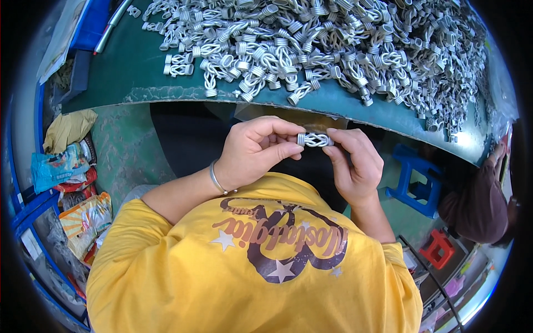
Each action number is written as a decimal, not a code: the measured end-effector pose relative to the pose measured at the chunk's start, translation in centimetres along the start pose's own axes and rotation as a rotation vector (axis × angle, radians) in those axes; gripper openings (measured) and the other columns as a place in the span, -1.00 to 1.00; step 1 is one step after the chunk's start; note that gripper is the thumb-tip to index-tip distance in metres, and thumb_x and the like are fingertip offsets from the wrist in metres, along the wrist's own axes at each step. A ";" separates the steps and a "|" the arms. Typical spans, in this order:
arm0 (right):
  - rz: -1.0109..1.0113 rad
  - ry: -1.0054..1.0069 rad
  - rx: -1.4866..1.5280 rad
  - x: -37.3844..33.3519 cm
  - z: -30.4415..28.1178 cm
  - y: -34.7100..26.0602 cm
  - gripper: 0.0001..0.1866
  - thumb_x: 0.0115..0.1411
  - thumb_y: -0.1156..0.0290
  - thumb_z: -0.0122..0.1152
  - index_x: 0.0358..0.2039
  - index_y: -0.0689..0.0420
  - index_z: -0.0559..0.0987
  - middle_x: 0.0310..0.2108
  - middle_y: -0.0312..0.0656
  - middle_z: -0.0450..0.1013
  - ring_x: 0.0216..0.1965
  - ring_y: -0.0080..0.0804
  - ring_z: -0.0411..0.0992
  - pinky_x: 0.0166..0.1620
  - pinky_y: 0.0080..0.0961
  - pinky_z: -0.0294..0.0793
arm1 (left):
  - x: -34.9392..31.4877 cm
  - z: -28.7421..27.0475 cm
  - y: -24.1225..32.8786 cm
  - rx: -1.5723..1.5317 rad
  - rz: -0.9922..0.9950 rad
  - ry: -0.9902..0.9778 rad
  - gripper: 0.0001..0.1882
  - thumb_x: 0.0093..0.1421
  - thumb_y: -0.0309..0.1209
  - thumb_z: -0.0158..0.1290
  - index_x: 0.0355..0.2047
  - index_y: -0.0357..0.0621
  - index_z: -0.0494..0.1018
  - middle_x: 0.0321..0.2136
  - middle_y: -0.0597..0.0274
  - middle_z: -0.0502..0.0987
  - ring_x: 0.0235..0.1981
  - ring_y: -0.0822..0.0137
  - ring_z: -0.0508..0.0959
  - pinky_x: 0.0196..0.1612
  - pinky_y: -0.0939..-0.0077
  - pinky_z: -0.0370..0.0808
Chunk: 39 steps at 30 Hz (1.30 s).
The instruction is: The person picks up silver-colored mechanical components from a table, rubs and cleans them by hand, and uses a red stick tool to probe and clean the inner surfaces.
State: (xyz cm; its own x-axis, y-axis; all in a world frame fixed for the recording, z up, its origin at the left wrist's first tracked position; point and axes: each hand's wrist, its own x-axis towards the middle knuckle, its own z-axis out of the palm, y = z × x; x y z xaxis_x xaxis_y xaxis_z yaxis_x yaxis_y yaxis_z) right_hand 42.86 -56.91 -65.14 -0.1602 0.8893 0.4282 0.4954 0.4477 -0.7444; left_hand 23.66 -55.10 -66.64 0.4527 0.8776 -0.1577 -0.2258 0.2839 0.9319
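Observation:
Between my two hands is a silvery knot-shaped metal clasp (315,140), held level just off the table's near edge. Its ribbed left end is pinched by the thumb and forefinger of my left hand (256,150). At the other end, my right hand (356,162) grips it the same way. Open twisted loops show in the clasp's middle, between the fingertips. A large heap of similar metal clasps (277,47) covers the far part of the green table (130,75), and a few lie apart near its left side.
A pen (112,25) lies at the table's far left. Crumpled packages (60,166) are stacked on the left. Blue (413,180) and red (437,250) plastic stools stand on the right. Beside the table's right end, another person's dark sleeve (477,205) shows.

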 end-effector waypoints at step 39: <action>0.023 -0.011 0.057 0.4 0.0 0.5 -0.77 -0.16 0.66 0.24 -0.40 0.29 0.49 -0.52 -0.09 0.43 -0.52 -0.27 0.40 -0.42 -0.54 0.39 | 0.3 -0.2 0.7 0.054 0.008 -0.011 -0.80 0.04 -0.62 0.06 -0.27 -0.35 0.40 -0.41 0.17 0.45 -0.43 0.43 0.51 -0.38 0.68 0.47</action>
State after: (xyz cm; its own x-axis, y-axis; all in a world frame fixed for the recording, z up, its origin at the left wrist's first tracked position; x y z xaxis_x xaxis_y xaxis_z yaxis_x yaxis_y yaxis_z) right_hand 43.07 -56.27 -65.34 -0.1590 0.9003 0.4052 0.4497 0.4314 -0.7821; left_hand 23.51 -54.56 -66.09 0.4606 0.8754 -0.1469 -0.1825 0.2554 0.9494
